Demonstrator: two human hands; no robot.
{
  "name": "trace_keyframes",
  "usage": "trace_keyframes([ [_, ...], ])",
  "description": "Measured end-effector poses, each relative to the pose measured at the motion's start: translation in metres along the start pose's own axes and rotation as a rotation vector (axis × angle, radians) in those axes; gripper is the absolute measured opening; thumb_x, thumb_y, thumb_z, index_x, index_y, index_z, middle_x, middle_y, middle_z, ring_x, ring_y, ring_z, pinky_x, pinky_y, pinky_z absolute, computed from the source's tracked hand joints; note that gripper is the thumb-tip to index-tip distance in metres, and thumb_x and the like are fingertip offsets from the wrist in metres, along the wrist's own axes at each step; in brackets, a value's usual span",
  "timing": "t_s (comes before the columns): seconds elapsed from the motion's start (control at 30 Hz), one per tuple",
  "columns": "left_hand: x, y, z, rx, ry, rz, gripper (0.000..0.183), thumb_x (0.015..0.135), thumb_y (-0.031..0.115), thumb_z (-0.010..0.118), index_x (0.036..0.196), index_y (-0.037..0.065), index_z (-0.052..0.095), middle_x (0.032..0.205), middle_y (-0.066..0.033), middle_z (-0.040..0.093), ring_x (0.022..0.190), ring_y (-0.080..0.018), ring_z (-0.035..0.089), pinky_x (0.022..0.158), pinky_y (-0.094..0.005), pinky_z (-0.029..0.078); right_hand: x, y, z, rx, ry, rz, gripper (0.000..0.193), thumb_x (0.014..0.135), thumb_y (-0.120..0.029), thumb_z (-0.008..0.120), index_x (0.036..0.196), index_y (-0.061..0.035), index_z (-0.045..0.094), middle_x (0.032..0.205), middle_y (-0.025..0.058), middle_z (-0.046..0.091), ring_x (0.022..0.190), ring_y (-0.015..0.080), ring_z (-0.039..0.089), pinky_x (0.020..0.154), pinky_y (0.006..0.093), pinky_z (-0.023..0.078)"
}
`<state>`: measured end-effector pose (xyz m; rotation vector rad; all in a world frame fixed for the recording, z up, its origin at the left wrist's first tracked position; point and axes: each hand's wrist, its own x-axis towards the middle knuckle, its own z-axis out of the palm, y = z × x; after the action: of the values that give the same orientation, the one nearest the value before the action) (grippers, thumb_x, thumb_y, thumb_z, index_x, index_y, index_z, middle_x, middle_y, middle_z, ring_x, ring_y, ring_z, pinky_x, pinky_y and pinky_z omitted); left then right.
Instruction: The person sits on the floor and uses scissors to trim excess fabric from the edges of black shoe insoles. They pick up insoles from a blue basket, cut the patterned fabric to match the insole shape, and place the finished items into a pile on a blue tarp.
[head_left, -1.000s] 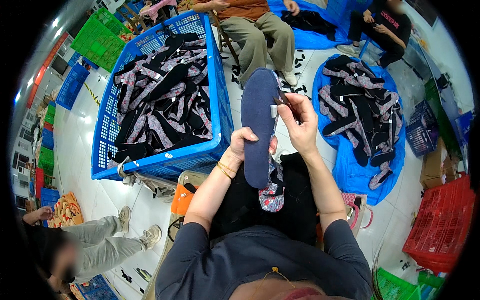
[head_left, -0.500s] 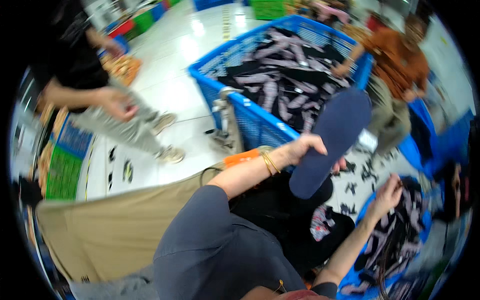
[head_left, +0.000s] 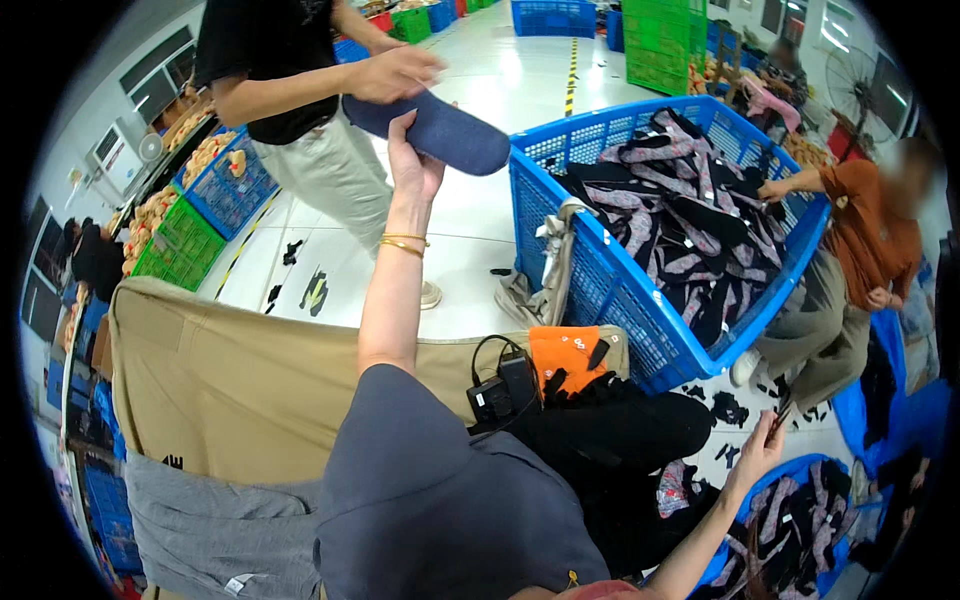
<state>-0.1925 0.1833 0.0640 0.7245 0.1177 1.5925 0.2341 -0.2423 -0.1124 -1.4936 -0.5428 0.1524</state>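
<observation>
White floor tiles (head_left: 468,255) surround a blue plastic basket (head_left: 608,285) heaped with black-and-floral slippers (head_left: 705,215). Beyond its near corner, the left hand (head_left: 416,168) pinches a navy slipper sole (head_left: 455,137), raised just beneath a co-worker's hand (head_left: 398,74); contact there is unclear. It looks light, cloth-faced, fairly stiff, hardly slippery or fragile, best gripped across its middle. The right hand (head_left: 762,452) clasps a slim dark tool (head_left: 779,420). Left, a green crate (head_left: 183,240) holds tan plush pieces.
</observation>
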Motion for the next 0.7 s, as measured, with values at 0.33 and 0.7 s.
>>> trace_keyframes([
  [0.33, 0.064, 0.014, -0.009, 0.082, -0.043, 0.08, 0.036, 0.091, 0.025, 0.066, 0.118, 0.006, 0.052, 0.111, -0.0052, 0.059, 0.098, -0.0181, 0.057, 0.093, -0.0354, 0.047, 0.017, 0.039, -0.032, -0.064, -0.004, -0.074, 0.015, 0.097, -0.015, 0.058, 0.094, -0.0003, 0.06, 0.082, -0.0033, 0.053, 0.073, 0.0029, 0.043, 0.062, 0.0192, 0.035],
  [0.7, -0.178, -0.162, 0.136, 0.852, -1.8, -0.627, 0.045, 0.084, 0.026, 0.073, 0.122, 0.004, 0.062, 0.12, -0.0113, 0.065, 0.108, -0.0231, 0.063, 0.089, -0.033, 0.05, -0.038, -0.035, -0.085, 0.009, 0.28, 0.122, 0.019, 0.094, -0.023, 0.064, 0.095, -0.0042, 0.065, 0.066, -0.0096, 0.046, 0.052, -0.0005, 0.033, 0.046, 0.0185, 0.022],
])
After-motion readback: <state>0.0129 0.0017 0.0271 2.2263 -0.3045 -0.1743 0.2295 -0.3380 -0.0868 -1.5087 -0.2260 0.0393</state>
